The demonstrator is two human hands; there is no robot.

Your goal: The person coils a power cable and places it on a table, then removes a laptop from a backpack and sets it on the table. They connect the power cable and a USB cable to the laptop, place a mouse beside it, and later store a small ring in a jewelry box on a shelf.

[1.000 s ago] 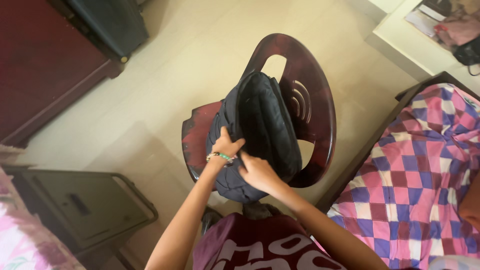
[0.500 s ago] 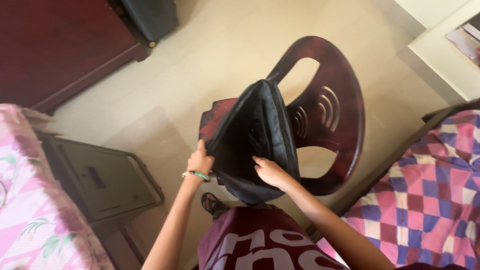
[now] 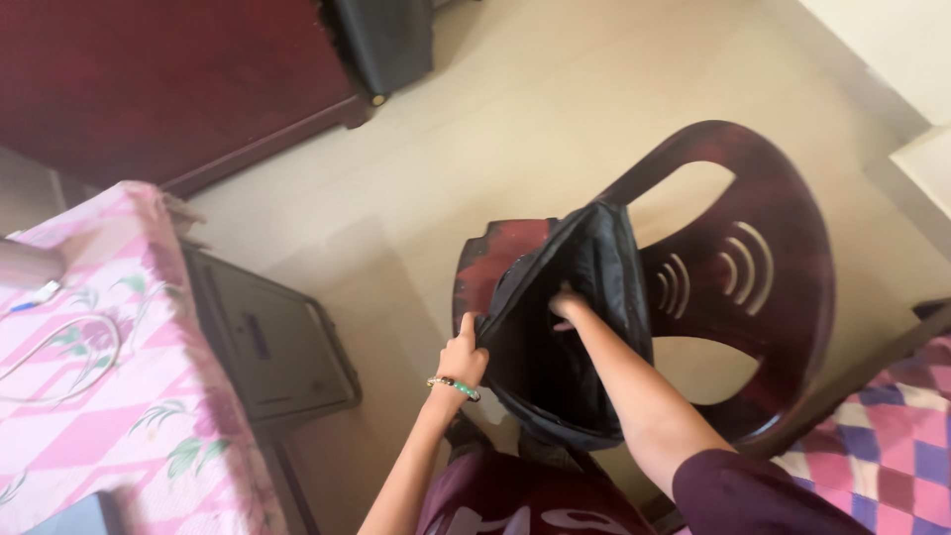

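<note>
Black backpack [image 3: 555, 337] sitting upright on the seat of a dark red plastic chair [image 3: 783, 297], its top gaping open. Left hand [image 3: 462, 359], beaded bracelet [image 3: 454, 386] on the wrist, is pinching the near left edge of the opening, fingers closed on the fabric. Right hand [image 3: 567, 305] is reaching down into the bag; fingers partly hidden inside, so grip cannot be told. Pink flowered cloth [image 3: 89, 376] lying to the left, checked bedspread [image 3: 882, 436] at right.
</note>
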